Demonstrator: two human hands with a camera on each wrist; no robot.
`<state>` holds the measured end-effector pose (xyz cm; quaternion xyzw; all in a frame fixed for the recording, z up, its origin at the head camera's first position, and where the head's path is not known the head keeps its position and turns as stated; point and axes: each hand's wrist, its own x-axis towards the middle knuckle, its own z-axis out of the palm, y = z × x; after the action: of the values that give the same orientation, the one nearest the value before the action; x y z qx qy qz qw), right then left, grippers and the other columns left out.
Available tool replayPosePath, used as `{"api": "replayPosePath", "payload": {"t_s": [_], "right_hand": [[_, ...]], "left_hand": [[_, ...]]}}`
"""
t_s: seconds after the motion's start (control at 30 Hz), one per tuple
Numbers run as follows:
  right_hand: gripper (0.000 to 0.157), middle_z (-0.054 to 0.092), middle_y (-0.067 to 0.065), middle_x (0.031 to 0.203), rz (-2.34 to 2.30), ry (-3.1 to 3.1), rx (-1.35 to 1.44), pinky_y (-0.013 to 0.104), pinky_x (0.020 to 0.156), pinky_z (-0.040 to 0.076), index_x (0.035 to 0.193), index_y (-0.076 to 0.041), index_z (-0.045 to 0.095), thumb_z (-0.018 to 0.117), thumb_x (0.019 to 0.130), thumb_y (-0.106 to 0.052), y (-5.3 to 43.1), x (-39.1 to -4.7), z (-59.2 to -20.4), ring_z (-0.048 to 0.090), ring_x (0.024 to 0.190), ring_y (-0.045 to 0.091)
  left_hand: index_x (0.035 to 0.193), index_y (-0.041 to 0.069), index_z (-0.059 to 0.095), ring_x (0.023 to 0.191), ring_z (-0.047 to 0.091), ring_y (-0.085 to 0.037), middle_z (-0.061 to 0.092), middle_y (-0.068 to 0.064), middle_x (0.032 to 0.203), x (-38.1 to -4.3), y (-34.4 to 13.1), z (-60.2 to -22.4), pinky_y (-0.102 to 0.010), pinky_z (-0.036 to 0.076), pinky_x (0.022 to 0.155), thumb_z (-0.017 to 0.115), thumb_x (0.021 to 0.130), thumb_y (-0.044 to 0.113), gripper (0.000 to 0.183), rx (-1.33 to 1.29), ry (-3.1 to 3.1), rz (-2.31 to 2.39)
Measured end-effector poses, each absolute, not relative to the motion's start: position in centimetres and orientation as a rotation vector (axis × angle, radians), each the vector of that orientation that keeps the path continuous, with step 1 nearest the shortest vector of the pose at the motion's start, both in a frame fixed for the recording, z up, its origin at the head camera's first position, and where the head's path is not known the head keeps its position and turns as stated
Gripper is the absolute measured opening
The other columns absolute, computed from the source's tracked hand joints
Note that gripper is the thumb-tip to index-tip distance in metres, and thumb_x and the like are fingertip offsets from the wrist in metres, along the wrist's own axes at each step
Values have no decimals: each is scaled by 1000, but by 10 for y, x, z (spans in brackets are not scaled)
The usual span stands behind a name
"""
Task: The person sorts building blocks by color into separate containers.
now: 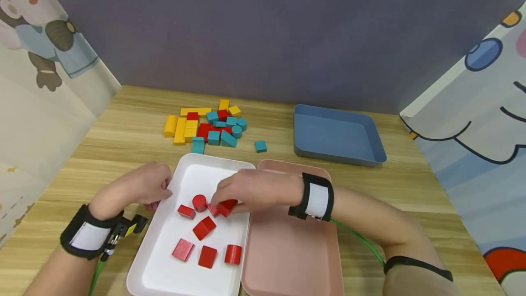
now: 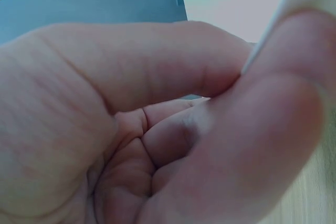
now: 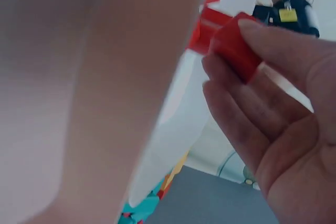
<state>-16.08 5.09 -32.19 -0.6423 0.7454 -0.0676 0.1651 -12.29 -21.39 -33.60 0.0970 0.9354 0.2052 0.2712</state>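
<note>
My left hand (image 1: pixel 141 187) pinches the left rim of a white tray (image 1: pixel 158 261) between thumb and finger; the left wrist view shows the pale rim between them. Over the tray's right side, my right hand (image 1: pixel 256 188) holds a red block (image 3: pixel 237 48) between thumb and fingers. Partly hidden by that hand, another red block (image 1: pixel 213 209) lies just left of the held one. Around them in the tray are a red cylinder (image 1: pixel 199 203), a small red block (image 1: pixel 186 212), a larger red block (image 1: pixel 204 228) and several more red pieces nearer the front.
A pink tray (image 1: pixel 293 250) stands against the white tray's right side, under my right forearm. Farther back on the right is a blue tray (image 1: pixel 337 127). Yellow blocks (image 1: pixel 180 130), teal blocks (image 1: pixel 228 139) and red blocks (image 1: pixel 203 130) cluster behind the white tray. One teal block (image 1: pixel 260 146) lies apart.
</note>
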Motion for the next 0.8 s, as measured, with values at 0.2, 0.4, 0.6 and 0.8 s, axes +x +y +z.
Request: {"api": "replayPosePath", "payload": {"t_s": [0.2, 0.4, 0.6, 0.8], "right_hand": [[30, 64, -10, 106, -71, 2044, -1892, 9, 78, 44, 118, -21, 63, 66, 88, -25, 50, -147, -335, 55, 91, -1], [19, 58, -11, 89, -2, 2039, -1902, 12, 69, 41, 108, -22, 65, 66, 88, -25, 47, -140, -343, 50, 78, -2], [20, 57, -12, 83, 28, 2042, -1851, 14, 66, 40, 106, -22, 65, 68, 86, -23, 42, -138, -344, 48, 73, -1], [21, 57, -12, 83, 58, 2056, -1824, 16, 66, 40, 107, -24, 65, 68, 86, -24, 39, -139, -348, 48, 74, 0]], "left_hand": [[76, 5, 59, 47, 58, -13, 57, -4, 57, -123, -214, -336, -25, 51, 47, 64, 86, 8, 12, 251, 2513, 551], [77, 5, 60, 47, 58, -12, 57, -4, 57, -123, -214, -335, -25, 51, 47, 63, 86, 8, 10, 253, 2517, 552], [77, 5, 59, 47, 58, -12, 57, -4, 58, -123, -214, -335, -25, 51, 47, 64, 86, 8, 11, 256, 2516, 555], [76, 5, 58, 47, 58, -12, 57, -4, 58, -124, -214, -335, -25, 51, 47, 63, 87, 8, 12, 256, 2514, 548]]}}
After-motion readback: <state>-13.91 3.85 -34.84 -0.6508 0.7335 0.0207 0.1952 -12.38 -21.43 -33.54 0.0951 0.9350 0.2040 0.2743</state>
